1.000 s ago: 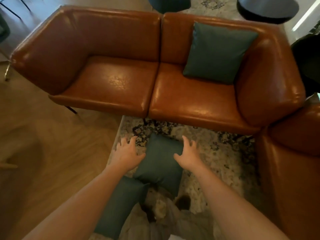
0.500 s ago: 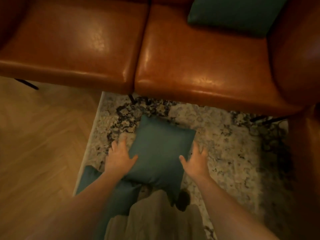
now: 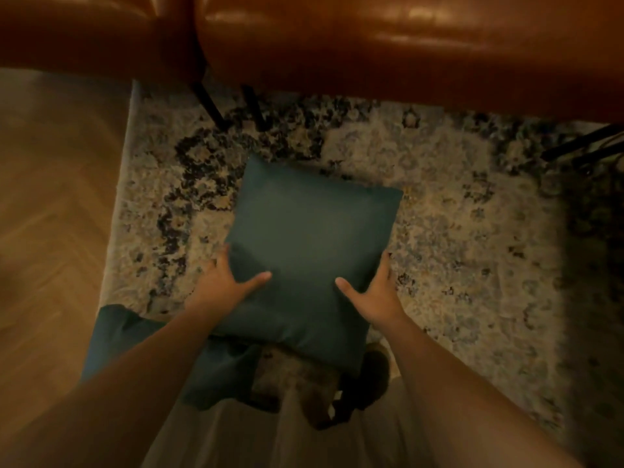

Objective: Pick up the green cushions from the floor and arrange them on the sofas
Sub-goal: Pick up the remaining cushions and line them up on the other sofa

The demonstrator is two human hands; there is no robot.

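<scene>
My left hand [image 3: 223, 285] and right hand [image 3: 374, 292] each grip a side edge of the green cushion [image 3: 310, 244], thumbs pressed on top and fingers curled under. It sits over the patterned rug [image 3: 466, 231], its near edge overlapping a second green cushion [image 3: 114, 336] under my left forearm. I can't tell whether it is lifted. The brown leather sofa [image 3: 405, 45] stands just beyond, with wooden floor [image 3: 50, 197] to the left.
</scene>
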